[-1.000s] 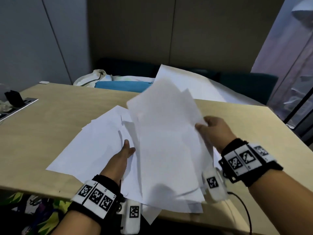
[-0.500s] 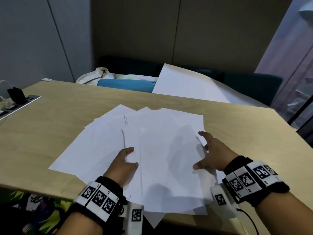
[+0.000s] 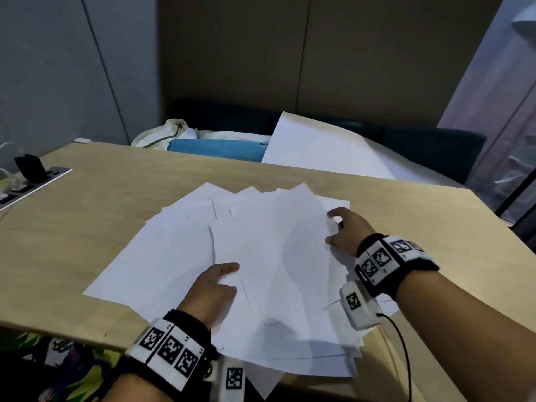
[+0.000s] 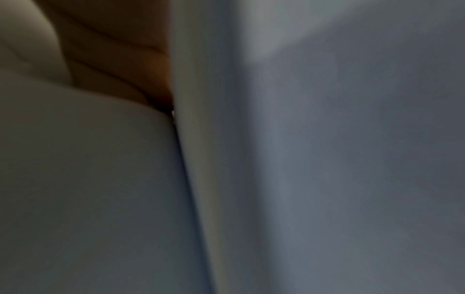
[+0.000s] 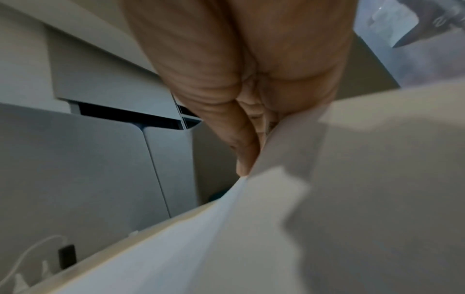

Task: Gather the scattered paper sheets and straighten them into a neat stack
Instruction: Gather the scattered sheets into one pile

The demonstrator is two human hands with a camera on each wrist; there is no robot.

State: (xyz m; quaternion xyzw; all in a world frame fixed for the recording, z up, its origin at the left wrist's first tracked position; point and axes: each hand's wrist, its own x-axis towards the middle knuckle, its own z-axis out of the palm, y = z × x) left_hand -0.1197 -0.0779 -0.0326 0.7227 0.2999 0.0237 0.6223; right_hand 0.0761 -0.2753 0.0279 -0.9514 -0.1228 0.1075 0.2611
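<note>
hands (image 3: 213,288) (image 3: 346,232): 2 | table (image 3: 87,227): 1 | paper sheets (image 3: 275,256): many, overlapping, uncounted
</note>
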